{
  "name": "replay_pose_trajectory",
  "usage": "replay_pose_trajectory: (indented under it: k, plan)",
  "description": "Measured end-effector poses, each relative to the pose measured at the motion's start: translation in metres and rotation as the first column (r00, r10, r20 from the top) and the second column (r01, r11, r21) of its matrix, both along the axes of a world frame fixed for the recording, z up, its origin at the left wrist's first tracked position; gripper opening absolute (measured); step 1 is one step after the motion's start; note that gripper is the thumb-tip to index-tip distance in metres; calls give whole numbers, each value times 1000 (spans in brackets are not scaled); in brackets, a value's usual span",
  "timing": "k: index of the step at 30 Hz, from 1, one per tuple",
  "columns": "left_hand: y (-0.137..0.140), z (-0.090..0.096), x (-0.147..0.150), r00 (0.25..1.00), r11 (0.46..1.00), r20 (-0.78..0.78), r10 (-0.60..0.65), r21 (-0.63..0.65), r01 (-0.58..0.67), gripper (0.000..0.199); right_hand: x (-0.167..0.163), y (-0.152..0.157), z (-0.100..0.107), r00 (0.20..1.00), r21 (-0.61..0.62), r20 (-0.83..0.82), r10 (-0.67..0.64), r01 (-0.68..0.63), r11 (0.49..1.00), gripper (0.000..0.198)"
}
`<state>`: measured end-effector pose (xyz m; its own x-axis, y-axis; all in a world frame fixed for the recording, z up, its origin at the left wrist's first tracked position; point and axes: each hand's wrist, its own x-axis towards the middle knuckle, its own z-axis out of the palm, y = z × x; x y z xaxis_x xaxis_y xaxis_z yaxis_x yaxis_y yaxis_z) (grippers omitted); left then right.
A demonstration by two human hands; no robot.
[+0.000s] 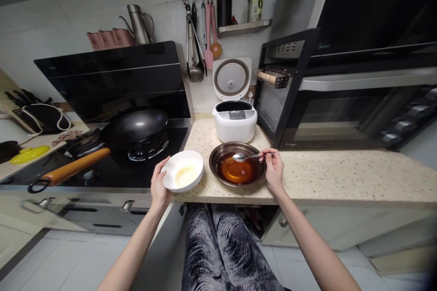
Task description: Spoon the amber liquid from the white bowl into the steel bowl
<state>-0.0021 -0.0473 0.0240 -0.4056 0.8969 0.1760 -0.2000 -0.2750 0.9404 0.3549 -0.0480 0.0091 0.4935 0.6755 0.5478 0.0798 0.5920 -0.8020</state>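
Observation:
My left hand grips the side of a white bowl, its fingers hidden partly behind the rim. A little pale yellow liquid lies in the bottom of that bowl. In my right hand is a metal spoon, pinched by the handle and held over a steel basin. Dark amber liquid covers the basin's bottom. The bowl is at the counter's front edge, left of the basin; whether it touches the counter I cannot tell.
A white rice cooker with its lid up stands behind the basin. To the left, a black wok sits on the stove, its wooden handle jutting forward. A black oven borders the counter on the right. Utensils hang above.

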Motion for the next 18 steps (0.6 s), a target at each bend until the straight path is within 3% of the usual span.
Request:
replay_pose_trajectory:
  k: [11, 18]
  plan:
    - [-38, 13, -41, 999, 1000, 30, 16, 4, -16, 45, -37, 26, 5, 983, 8, -27, 180, -180, 984, 31]
    - [-51, 24, -53, 996, 999, 79, 33, -13, -32, 45, -63, 41, 6, 970, 8, -90, 224, -225, 974, 35]
